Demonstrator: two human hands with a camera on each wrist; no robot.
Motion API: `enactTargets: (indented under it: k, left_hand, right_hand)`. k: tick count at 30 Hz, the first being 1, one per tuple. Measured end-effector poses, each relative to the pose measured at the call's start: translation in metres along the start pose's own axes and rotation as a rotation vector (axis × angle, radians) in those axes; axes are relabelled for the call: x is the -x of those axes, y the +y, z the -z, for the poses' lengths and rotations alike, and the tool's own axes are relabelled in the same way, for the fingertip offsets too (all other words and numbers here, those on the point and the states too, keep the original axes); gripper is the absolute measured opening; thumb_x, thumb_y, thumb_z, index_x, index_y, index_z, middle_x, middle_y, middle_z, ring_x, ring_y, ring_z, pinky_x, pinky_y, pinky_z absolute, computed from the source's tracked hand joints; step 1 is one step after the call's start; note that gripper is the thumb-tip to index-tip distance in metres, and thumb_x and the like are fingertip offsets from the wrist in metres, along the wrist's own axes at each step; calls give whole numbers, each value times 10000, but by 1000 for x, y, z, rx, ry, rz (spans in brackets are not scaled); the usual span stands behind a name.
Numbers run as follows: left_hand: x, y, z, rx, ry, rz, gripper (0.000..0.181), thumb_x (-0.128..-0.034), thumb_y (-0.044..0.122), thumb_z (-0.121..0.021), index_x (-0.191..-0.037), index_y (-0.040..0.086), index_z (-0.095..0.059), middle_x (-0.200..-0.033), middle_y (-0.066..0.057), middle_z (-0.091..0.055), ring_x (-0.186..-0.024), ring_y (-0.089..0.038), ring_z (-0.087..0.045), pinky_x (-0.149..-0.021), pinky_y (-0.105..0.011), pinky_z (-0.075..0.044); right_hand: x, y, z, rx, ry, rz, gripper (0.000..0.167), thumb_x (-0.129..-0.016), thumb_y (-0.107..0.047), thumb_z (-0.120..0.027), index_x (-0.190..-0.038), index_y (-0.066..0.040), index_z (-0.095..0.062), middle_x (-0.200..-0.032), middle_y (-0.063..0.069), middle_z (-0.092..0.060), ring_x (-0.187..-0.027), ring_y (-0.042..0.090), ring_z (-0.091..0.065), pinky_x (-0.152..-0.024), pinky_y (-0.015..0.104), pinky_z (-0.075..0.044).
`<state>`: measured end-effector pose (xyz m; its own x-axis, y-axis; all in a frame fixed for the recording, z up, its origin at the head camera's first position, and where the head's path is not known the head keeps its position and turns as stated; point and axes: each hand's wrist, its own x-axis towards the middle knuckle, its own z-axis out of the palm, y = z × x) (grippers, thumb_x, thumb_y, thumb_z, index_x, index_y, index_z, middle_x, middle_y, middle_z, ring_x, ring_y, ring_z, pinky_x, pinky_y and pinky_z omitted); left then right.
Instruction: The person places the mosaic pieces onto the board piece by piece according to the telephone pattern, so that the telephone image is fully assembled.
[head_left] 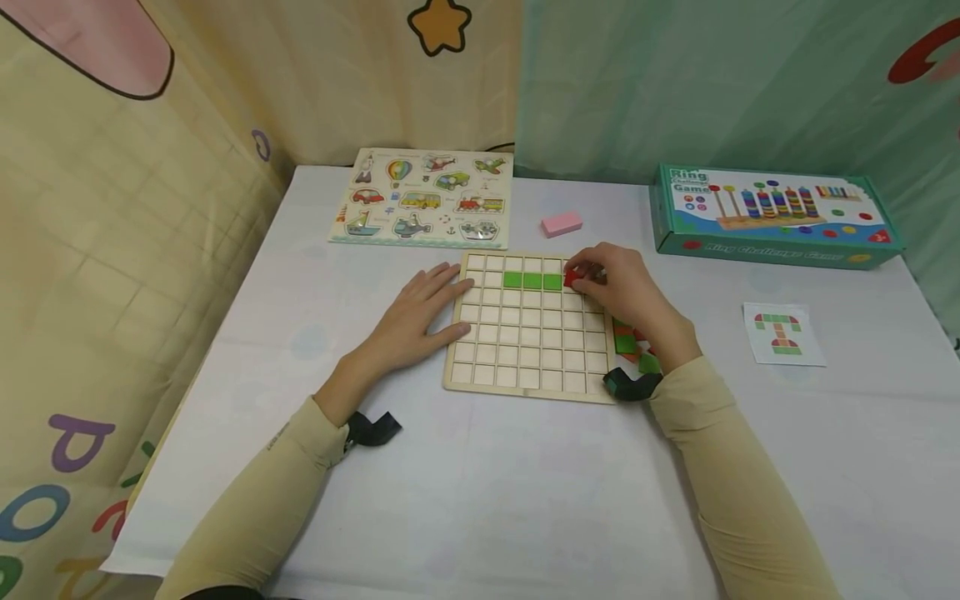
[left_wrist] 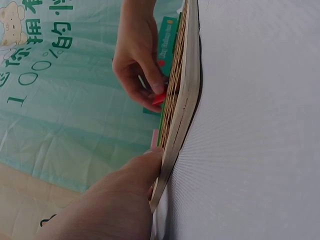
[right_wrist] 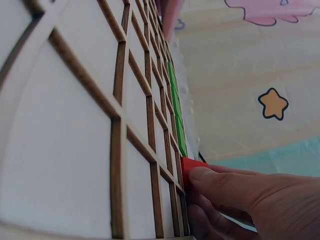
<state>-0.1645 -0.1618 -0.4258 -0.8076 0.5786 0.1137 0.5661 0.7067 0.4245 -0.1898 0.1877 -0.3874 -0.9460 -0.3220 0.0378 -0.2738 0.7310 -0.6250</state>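
Observation:
A wooden grid board (head_left: 517, 358) lies flat on the white table, with green square tiles (head_left: 532, 281) side by side in its second row from the back. My right hand (head_left: 618, 283) pinches a red tile (head_left: 571, 277) between thumb and fingers at the cell just right of the green ones. In the right wrist view the red tile (right_wrist: 191, 169) stands tilted at the grid's edge under the thumb. My left hand (head_left: 420, 312) rests along the board's left edge, fingers spread and fairly straight. Loose green and red tiles (head_left: 625, 342) lie partly hidden beside the board's right edge, under my right forearm.
A small card (head_left: 784, 334) with a tile pattern lies at the right. Behind the board are a vehicle puzzle (head_left: 423, 200), a pink block (head_left: 561, 223) and a green Ring Challenge Game box (head_left: 776, 218). Curtains enclose the table's back and left.

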Motion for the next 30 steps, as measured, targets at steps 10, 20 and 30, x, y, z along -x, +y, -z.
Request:
enactTargets:
  k: [10, 20, 30]
  left_hand:
    - [0, 1, 3, 3, 3, 2, 685, -1027, 440, -653, -1616, 164, -435, -1739, -97, -285, -1643, -279, -156, -1360, -444, -61]
    - [2, -5, -3, 2, -6, 7, 695, -1029, 468, -642, -1624, 186, -419, -1744, -81, -275, -1647, -260, -138, -1360, -432, -47]
    - [0, -2, 0, 13, -1, -4, 691, -1030, 460, -646, -1622, 182, -423, -1740, -90, -283, -1645, -265, -147, -1360, -437, -50]
  right_hand:
    - [0, -2, 1, 5, 27, -4, 161, -1002, -68, -718, -1145, -30, -780, -1083, 168, -741, -1003, 317, -679, -934, 515, -587]
    - [2, -2, 2, -40, 2, -14, 140, -974, -72, -754, -1109, -41, -779, -1034, 129, -761, -973, 270, -679, -931, 477, -608]
    - [15, 16, 44, -29, -14, -141, 236, -983, -158, -755, -1187, -40, -765, -1088, 164, -748, -1029, 312, -678, -926, 468, -596]
